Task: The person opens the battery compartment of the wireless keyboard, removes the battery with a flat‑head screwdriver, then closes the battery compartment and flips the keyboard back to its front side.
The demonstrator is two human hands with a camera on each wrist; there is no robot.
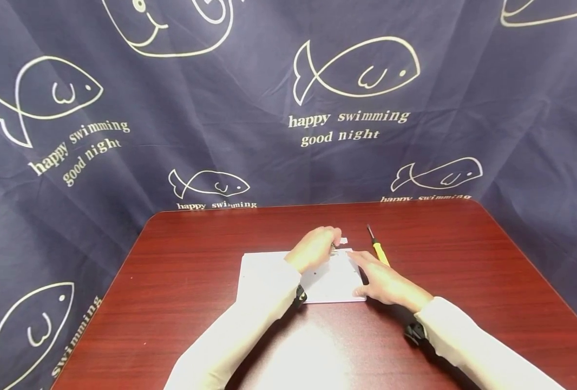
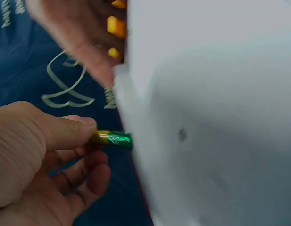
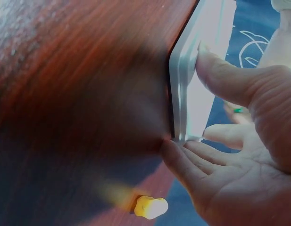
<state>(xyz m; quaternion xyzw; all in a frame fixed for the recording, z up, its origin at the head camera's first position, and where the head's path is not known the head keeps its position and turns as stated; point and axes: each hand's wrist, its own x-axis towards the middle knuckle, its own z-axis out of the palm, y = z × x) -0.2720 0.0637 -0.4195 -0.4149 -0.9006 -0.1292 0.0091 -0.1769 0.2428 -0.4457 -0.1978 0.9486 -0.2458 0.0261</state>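
Note:
A flat white slab-like device (image 1: pixel 334 281) with small dark spots lies on the table. My left hand (image 1: pixel 315 248) is over its far edge and pinches a green-and-gold battery (image 2: pixel 114 138) between thumb and fingers. One end of the battery meets the slab's edge in the left wrist view; whether it is inside a slot I cannot tell. At the slab's right end is my right hand (image 1: pixel 383 279), its thumb resting on the white face and its fairly straight fingers (image 3: pixel 185 167) touching the corner. A small white piece (image 1: pixel 344 240) lies just beyond the far edge.
A screwdriver (image 1: pixel 379 252) with a yellow handle lies right of the slab, close to my right hand, its tip pointing away. The red-brown wooden table (image 1: pixel 181 271) ends at a dark blue curtain (image 1: pixel 269 135) with fish drawings behind it.

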